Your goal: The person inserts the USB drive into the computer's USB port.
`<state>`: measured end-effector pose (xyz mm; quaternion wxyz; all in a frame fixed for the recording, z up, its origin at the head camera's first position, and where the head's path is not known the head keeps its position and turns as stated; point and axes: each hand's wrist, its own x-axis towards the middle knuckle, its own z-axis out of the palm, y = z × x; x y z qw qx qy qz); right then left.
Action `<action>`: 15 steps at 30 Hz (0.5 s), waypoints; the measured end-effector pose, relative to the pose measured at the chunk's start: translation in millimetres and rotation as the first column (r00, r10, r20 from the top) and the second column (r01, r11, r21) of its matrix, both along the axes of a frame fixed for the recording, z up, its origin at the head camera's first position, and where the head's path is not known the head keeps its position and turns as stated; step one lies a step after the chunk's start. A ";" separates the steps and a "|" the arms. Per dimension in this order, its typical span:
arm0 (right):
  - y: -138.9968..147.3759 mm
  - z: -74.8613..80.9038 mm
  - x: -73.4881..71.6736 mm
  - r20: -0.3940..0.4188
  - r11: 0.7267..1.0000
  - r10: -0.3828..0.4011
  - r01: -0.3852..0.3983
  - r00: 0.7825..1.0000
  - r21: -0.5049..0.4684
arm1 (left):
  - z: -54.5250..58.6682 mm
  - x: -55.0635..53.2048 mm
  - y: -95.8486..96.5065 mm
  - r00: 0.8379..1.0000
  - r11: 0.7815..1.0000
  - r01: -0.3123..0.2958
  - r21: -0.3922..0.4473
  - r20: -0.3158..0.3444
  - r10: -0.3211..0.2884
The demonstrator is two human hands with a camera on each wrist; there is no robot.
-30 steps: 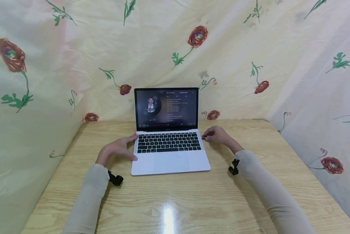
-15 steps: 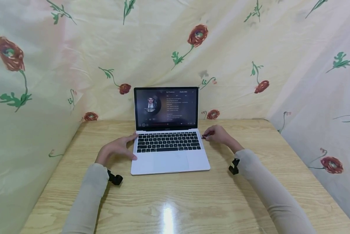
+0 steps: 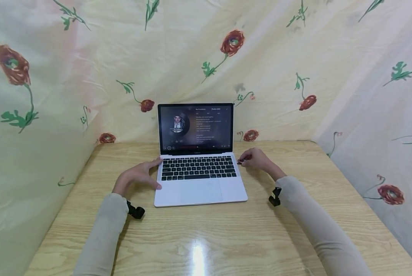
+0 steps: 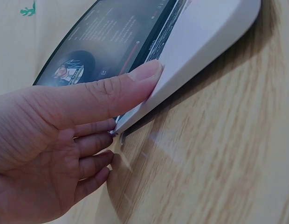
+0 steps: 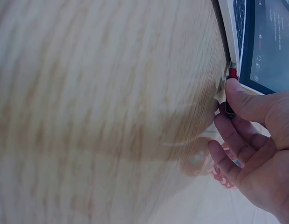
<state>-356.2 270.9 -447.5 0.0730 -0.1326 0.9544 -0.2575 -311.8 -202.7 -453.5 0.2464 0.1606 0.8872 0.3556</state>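
A silver laptop [image 3: 201, 191] stands unfolded on the table, its screen showing a music player with lyrics. My left hand [image 3: 139, 175] rests against its left side, thumb on top of the palm rest and the other fingers spread toward the rear corner. In the left wrist view the thumb [image 4: 135, 84] lies nearly straight over the edge. At the laptop's right side, my right hand [image 3: 255, 159] pinches a small red and black USB stick [image 5: 232, 73] between thumb and fingers. Its metal end meets the laptop's edge; how deep it sits there cannot be told.
The light wooden table [image 3: 206, 230] extends around the laptop. A cream cloth [image 3: 192, 50] with red flowers hangs behind and along both sides. Black wrist mounts [image 3: 135, 210] sit on the sleeves.
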 end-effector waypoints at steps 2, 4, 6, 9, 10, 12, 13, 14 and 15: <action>-0.4 -0.6 -0.4 0.000 1.000 0.001 -0.001 1.000 -0.004 | 0.0 0.4 -0.1 1.000 1.000 0.002 -0.003 -0.001 -0.002; -0.9 -1.4 -1.0 -0.003 1.000 0.008 -0.008 1.000 -0.007 | -0.1 0.6 0.0 1.000 1.000 0.004 -0.007 -0.007 -0.004; -1.7 -2.0 -1.5 -0.007 1.000 0.014 -0.014 1.000 -0.008 | 0.0 0.8 0.1 1.000 1.000 0.009 -0.011 -0.014 -0.009; -2.9 -2.8 -2.4 -0.013 1.000 0.016 -0.016 1.000 -0.007 | 0.6 1.1 0.1 1.000 1.000 0.013 -0.017 -0.023 -0.013; -3.3 -2.9 -2.6 -0.014 1.000 0.014 -0.014 1.000 -0.006 | 0.8 1.1 0.1 1.000 1.000 0.013 -0.018 -0.024 -0.014; -3.5 -3.1 -3.4 -0.018 1.000 0.015 -0.015 1.000 -0.006 | 1.3 1.3 -0.1 1.000 1.000 0.014 -0.018 -0.025 -0.015; -3.8 -3.2 -3.6 -0.018 1.000 0.012 -0.013 1.000 -0.008 | 1.5 1.3 -0.3 1.000 1.000 0.014 -0.020 -0.026 -0.014; -3.9 -3.2 -3.7 -0.022 1.000 0.016 -0.016 1.000 -0.007 | 1.6 1.3 -0.4 1.000 1.000 0.013 -0.020 -0.028 -0.014; -3.9 -3.3 -3.9 -0.026 1.000 0.020 -0.020 0.999 -0.006 | 1.6 1.2 -0.5 0.999 1.000 0.014 -0.021 -0.029 -0.014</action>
